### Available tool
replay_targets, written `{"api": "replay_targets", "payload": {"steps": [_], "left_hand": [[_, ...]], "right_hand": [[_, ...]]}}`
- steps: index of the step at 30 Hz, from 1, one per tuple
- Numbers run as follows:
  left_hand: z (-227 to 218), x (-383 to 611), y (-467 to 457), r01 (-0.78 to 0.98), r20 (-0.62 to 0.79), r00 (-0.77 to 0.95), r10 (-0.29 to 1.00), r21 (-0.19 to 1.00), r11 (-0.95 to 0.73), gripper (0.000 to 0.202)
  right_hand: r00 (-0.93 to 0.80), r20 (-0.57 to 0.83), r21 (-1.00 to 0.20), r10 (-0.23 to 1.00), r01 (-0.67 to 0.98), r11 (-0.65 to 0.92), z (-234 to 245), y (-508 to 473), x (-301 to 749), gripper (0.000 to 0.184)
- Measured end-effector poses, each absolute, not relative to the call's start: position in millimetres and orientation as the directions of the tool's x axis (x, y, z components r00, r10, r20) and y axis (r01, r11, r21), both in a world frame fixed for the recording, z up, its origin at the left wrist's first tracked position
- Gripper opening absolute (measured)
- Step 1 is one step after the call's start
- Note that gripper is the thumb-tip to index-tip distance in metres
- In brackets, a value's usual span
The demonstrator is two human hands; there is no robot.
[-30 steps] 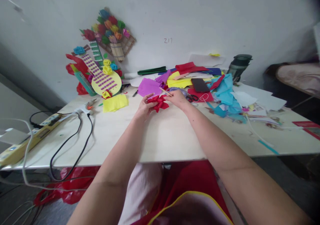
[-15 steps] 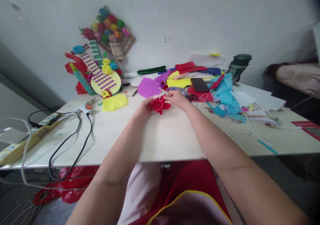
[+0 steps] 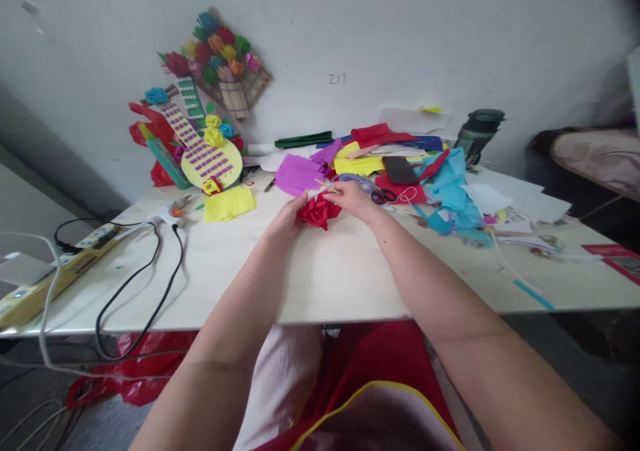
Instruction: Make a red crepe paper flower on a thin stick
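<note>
The left hand is curling around the left side of a bunched, bright red piece of soft, paper-like stuff and is grasping it. The right hand is pinching a thin, straight, tan stick just above the red bunch. I cannot tell if its fingertips are touching the red folds too. Something pale is showing between the hands, but it is too small to name.

The red bunch is sitting between both hands, over the near middle of the long, pale table. Its folds are already spreading out like petals, so I think a good part of the shaping is done. Pointy ends are sticking out, and nobody is setting it down yet, so some work is probably left. I cannot tell how much.

A flat yellow sheet is lying to the left, and a flat purple sheet is lying just behind the hands. Small yellow flowers are decorating a pale yellow, guitar-shaped board, and they are looking finished.
</note>
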State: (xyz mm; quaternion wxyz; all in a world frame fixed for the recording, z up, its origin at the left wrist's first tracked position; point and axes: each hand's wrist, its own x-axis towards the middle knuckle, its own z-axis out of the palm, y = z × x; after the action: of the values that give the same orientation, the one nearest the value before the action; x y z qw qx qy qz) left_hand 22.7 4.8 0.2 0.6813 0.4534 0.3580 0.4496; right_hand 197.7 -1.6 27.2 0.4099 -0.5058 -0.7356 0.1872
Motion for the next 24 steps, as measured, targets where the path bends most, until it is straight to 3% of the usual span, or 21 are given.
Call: {"api": "replay_targets", "payload": {"steps": [9,16,24], "left_hand": [[-2.5,24.2,4.2,-0.361,0.037,0.371,0.928,0.926,0.107,0.025],[-0.5,24.1,3.5,-0.366,-0.024,0.359,0.933,0.916,0.165,0.01],[-5.2,23.4,6.5,-0.321,-0.047,0.325,0.944,0.934,0.157,0.006]], "right_hand": [[-0.206,0.414,-0.646,0.887,0.619,0.446,23.8,-0.1,194.7,0.034],[-0.245,0.433,-0.635,0.867,0.6,0.487,19.8,1.7,192.2,0.025],[-0.267,0.399,-0.628,0.877,0.617,0.474,18.8,0.7,189.8,0.029]]}}
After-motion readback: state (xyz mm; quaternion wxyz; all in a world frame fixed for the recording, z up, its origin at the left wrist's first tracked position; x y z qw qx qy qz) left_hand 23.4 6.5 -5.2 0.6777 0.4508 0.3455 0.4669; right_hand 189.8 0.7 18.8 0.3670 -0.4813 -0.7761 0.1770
